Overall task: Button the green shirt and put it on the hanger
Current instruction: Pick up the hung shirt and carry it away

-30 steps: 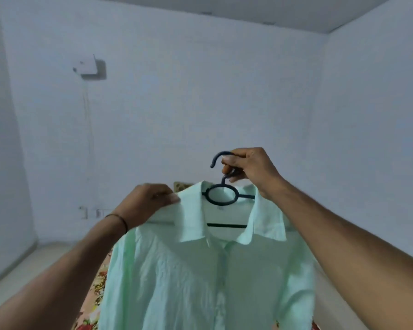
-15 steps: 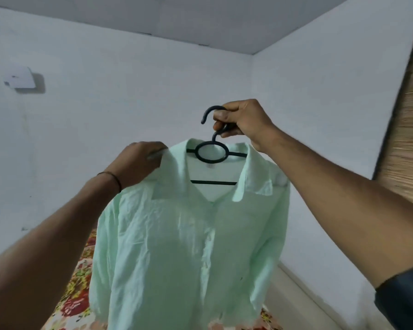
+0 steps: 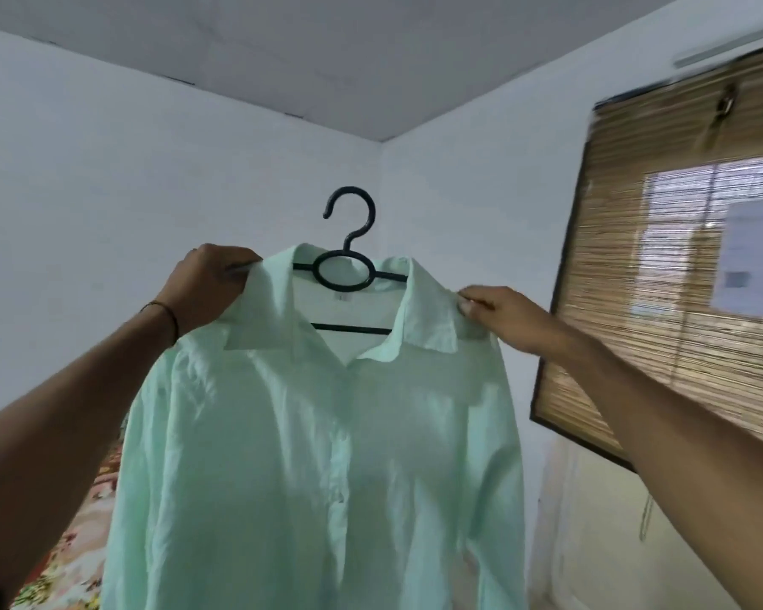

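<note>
The pale green shirt (image 3: 318, 455) hangs on a black plastic hanger (image 3: 346, 270), held up in front of me, its front placket closed below the open collar. The hanger's hook stands free above the collar. My left hand (image 3: 208, 286) grips the shirt's left shoulder by the collar. On the other side, my right hand (image 3: 503, 317) pinches the right shoulder seam next to the collar.
A bamboo blind (image 3: 679, 266) in a dark frame covers a window on the right wall. White walls meet in a corner behind the shirt. A floral bedsheet (image 3: 84, 534) shows at the lower left.
My right hand has let go of the hanger's hook and now pinches the shirt's right shoulder. My view has swung right, bringing the blind into sight.
</note>
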